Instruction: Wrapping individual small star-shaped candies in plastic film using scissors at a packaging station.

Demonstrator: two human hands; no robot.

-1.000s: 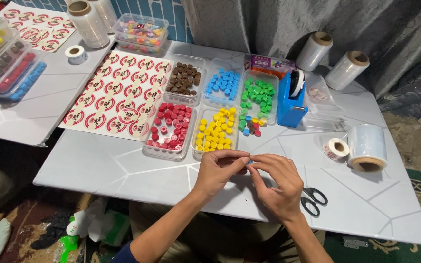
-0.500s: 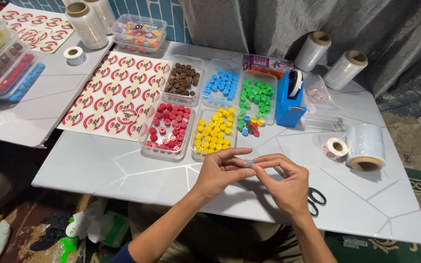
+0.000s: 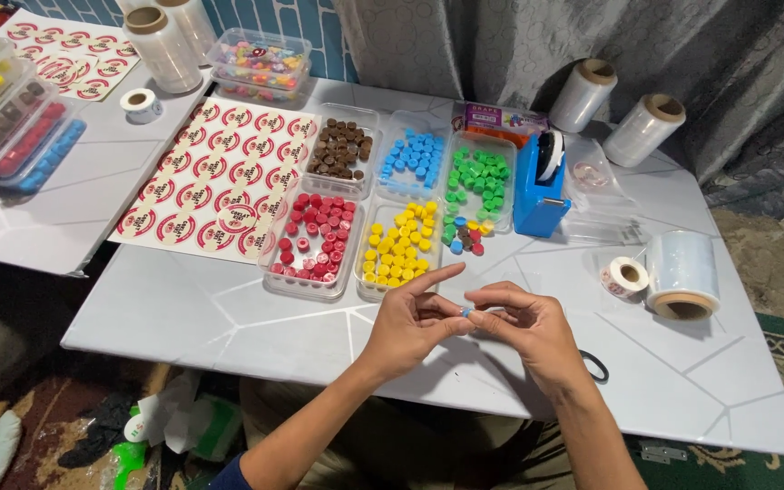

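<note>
Both hands meet above the near edge of the white stone-patterned tabletop (image 3: 229,318). The left hand (image 3: 410,319) and the right hand (image 3: 528,325) are drawn together, fingertips touching, and between them they pinch a small blue round piece (image 3: 466,311); the left index finger points out straight, the other fingers curl in. Whether anything else is held with the piece cannot be told.

Just beyond the hands stand clear plastic trays of small round caps: a tray of yellow caps (image 3: 396,247) nearest, a tray of red caps (image 3: 313,238) to its left, a tray of brown caps (image 3: 340,148), a tray of blue caps (image 3: 414,160) and a tray of green caps (image 3: 475,178) behind. A sheet of round red-and-white stickers (image 3: 220,177) lies left of the trays. A blue tape dispenser (image 3: 539,186) stands right of the green caps. A roll of clear film (image 3: 682,274) and a small roll of labels (image 3: 625,276) lie well to the right. The black handle of scissors (image 3: 595,365) shows just beside the right wrist
</note>
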